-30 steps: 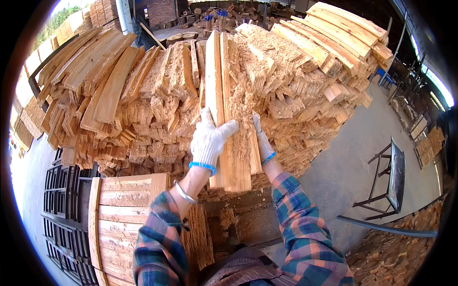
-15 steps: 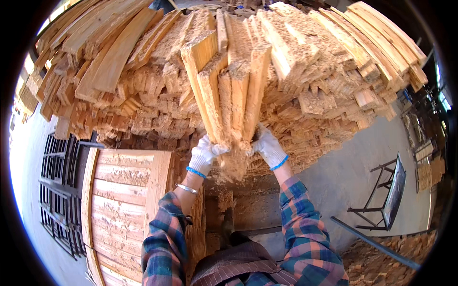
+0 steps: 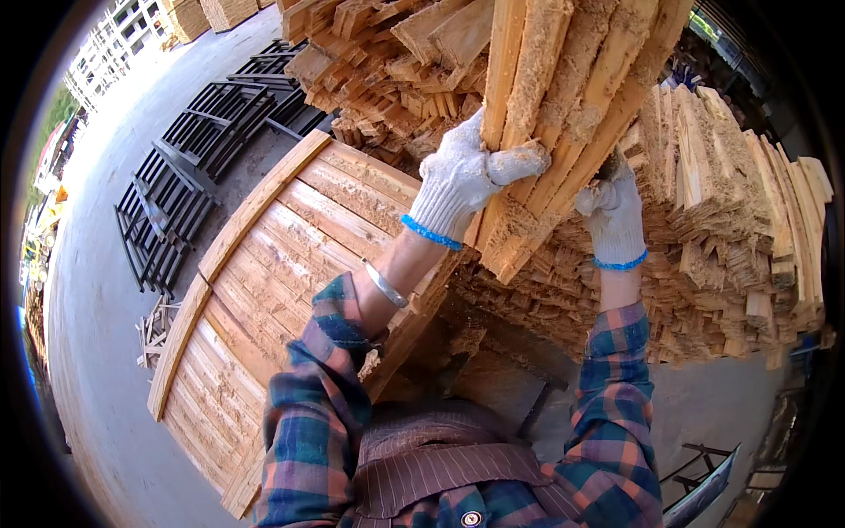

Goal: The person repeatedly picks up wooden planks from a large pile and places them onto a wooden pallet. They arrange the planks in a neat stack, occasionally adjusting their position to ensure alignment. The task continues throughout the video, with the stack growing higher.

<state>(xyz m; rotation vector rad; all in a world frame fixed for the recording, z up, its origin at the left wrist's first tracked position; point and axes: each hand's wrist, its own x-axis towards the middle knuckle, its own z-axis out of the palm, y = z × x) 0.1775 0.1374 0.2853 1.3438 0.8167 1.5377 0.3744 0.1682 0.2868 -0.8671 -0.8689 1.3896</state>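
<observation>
Both hands, in white knit gloves with blue cuffs, grip a bundle of long wooden boards dusted with sawdust. My left hand clasps the bundle's left side, its thumb lying across the top faces. On the right edge, my right hand is closed around the boards, with part of its fingers hidden beneath them. The bundle is tilted, its near end hanging over the gap between a slatted wooden panel and the large stack of boards.
More stacked boards rise at the far middle. Black metal frames lie on the grey floor to the left. A dark stand is at the lower right. Beyond the floor, blocks of stacked wood stand at far left.
The bundle has come up off the stack, closer to me, and now slants to the right. My view has turned left, bringing the slatted panel and metal frames further into sight.
</observation>
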